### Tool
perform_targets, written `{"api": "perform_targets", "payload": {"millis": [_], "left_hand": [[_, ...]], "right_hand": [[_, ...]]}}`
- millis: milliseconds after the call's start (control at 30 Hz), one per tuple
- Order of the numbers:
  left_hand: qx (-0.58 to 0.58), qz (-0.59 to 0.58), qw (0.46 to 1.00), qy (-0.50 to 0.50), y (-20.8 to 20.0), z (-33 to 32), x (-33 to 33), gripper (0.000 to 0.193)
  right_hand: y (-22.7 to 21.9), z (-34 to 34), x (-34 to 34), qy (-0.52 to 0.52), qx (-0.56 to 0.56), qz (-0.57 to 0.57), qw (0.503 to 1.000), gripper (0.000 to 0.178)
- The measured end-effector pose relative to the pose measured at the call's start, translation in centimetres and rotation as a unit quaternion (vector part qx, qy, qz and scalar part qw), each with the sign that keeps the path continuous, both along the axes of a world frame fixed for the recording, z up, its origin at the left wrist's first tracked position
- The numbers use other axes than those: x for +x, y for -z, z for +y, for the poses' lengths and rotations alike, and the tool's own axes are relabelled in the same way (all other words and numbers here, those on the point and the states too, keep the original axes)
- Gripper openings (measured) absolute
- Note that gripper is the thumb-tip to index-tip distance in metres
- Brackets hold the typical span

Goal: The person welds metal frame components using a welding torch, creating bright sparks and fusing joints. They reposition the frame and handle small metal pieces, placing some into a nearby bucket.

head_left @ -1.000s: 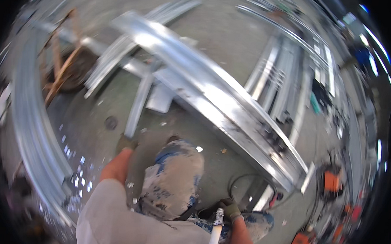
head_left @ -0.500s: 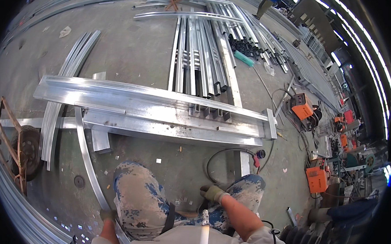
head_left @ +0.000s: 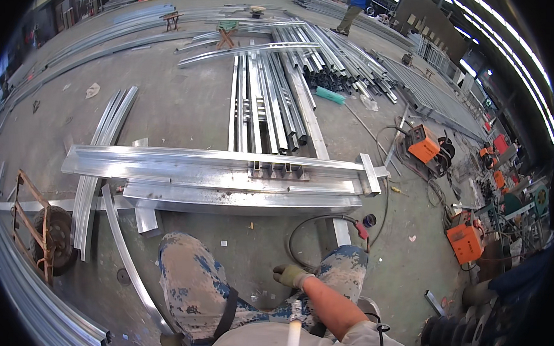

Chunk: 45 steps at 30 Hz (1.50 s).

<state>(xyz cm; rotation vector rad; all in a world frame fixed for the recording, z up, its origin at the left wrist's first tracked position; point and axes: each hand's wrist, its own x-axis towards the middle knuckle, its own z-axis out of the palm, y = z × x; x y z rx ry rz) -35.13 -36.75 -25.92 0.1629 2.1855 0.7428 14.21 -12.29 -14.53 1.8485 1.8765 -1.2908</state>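
Note:
My left hand, gloved and partly cut off by the lower edge, is closed around the near end of a long, narrow metal profile. That profile slopes away to the far left, its far end beside a stack of wide metal channels. Several short tube pieces sit on the channels. In a pale green glove, my right hand hovers by my right knee with its fingers curled; nothing shows in it. A black cable with a red connector loops just beyond it.
A rusty wheeled cart and a bundle of long profiles are at left. Square tubes extend behind the stack. Orange machines with cables stand at right. A person stands far off. A white cigarette juts up at the bottom.
The view has tilted up, so the stack sits lower and more of the far hall shows. My left hand is now nearer the lower edge, still on the profile.

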Motion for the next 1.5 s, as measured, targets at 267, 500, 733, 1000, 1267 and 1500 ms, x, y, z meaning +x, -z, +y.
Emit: {"api": "perform_targets", "payload": {"millis": [267, 500, 733, 1000, 1267, 1500], "left_hand": [[0.106, 0.043, 0.993, 0.016, -2.3, 0.7, 0.2, 0.055], [0.152, 0.014, 0.988, -0.02, -5.6, 2.0, 2.6, 0.063], [0.115, 0.011, 0.993, 0.039, -2.3, -1.7, -1.2, 0.056], [0.066, 0.0, 0.995, 0.079, -4.9, -3.4, -1.5, 0.052], [0.064, -0.027, 0.987, 0.146, -6.7, -4.1, -2.3, 0.048], [0.152, 0.003, 0.954, 0.258, -9.4, -2.8, -5.6, 0.045]], "right_hand": [[-3.2, 0.3, -0.6, 0.018, 0.032, 0.037, 0.999, 0.054], [-3.6, 0.3, 0.7, 0.028, 0.083, 0.067, 0.994, 0.053], [-3.7, 0.2, 1.2, 0.045, 0.098, 0.083, 0.991, 0.053], [-6.0, 0.1, 0.3, 0.025, 0.087, 0.083, 0.992, 0.053], [-7.3, 0.6, -0.1, 0.024, 0.099, 0.117, 0.988, 0.054], [-9.1, 2.7, 0.5, 0.089, 0.124, 0.215, 0.965, 0.051]]}}
